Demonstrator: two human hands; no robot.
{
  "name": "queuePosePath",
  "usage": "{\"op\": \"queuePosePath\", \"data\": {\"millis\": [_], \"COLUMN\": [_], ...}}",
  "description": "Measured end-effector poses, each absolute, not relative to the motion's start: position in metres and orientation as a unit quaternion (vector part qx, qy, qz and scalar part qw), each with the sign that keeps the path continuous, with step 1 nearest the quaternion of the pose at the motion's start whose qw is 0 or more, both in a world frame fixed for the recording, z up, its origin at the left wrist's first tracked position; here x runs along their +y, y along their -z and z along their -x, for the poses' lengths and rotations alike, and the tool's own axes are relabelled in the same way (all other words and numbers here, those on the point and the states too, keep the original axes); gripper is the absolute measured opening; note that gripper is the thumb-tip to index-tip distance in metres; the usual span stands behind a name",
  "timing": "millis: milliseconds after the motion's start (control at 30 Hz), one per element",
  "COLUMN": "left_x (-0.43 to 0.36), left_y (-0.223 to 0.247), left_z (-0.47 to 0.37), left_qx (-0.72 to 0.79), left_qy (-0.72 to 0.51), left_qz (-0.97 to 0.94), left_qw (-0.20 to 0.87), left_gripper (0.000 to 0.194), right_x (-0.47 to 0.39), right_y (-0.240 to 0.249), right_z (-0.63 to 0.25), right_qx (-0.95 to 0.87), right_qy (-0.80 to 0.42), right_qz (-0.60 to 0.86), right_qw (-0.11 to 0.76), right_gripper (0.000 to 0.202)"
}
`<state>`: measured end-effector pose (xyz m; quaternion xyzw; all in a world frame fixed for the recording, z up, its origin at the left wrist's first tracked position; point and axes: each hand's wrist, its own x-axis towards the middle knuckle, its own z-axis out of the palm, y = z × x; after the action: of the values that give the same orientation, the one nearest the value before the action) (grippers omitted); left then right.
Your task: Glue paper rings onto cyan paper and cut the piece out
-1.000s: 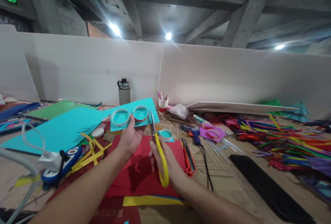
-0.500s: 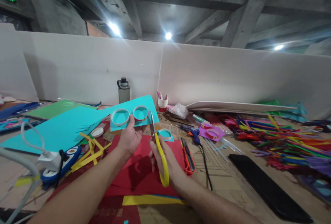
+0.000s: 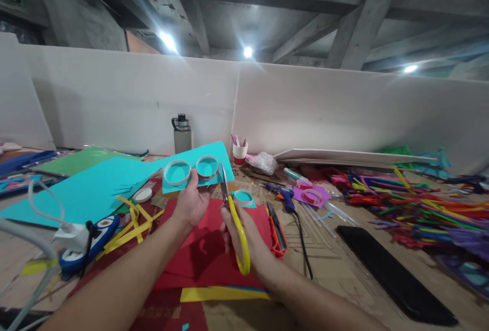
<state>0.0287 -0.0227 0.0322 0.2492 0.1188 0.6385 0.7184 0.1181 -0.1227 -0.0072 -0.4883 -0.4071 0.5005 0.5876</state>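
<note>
My left hand [image 3: 193, 202] pinches a turquoise paper sheet [image 3: 225, 155] by its lower edge, thumb on top. Two rings stand on that sheet: a white ring [image 3: 177, 182] on the left and a red-and-white ring [image 3: 207, 176] beside the thumb. My right hand [image 3: 242, 231] is wrapped round yellow-handled scissors [image 3: 244, 249]. Their blades point up at the sheet's lower right part, close by the red-and-white ring; I cannot tell how far they have cut in. Below my hands lies red paper [image 3: 194, 259]. A smaller turquoise piece with a ring [image 3: 244, 203] lies behind the scissors.
To the right are a box cutter [image 3: 278, 234], a blue glue gun [image 3: 288, 201], purple paper with rings [image 3: 321, 195], a black phone-like slab [image 3: 393, 272] and a heap of pipe cleaners [image 3: 420, 209]. Yellow strips [image 3: 133, 224], a power strip [image 3: 91, 242] and turquoise paper [image 3: 91, 183] lie left. A bottle [image 3: 182, 137] stands behind.
Hardly anything differs. The whole view has shifted slightly, while both hands, the sheet and the scissors keep almost the same position.
</note>
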Motion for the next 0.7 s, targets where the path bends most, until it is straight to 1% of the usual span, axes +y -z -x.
{"op": "queuePosePath", "data": {"millis": [233,567,700], "left_x": [-0.0232,-0.0236,-0.0231], "left_y": [-0.0326,-0.031,-0.0292], "left_z": [-0.0295,-0.0296,-0.0299], "left_qx": [0.118,0.122,0.125], "left_qy": [-0.639,-0.636,-0.632], "left_qz": [-0.238,-0.24,-0.245], "left_qw": [0.721,0.723,0.724], "left_gripper": [0.022,0.022,0.022], "right_x": [-0.124,-0.1222,-0.123], "right_y": [0.0072,0.007,0.0064], "right_z": [-0.1181,-0.1179,-0.1206], "right_qx": [-0.396,-0.347,-0.357], "right_qy": [-0.494,-0.527,-0.532], "right_qz": [0.499,0.517,0.521], "right_qw": [0.592,0.578,0.563], "right_gripper": [0.039,0.036,0.041]}}
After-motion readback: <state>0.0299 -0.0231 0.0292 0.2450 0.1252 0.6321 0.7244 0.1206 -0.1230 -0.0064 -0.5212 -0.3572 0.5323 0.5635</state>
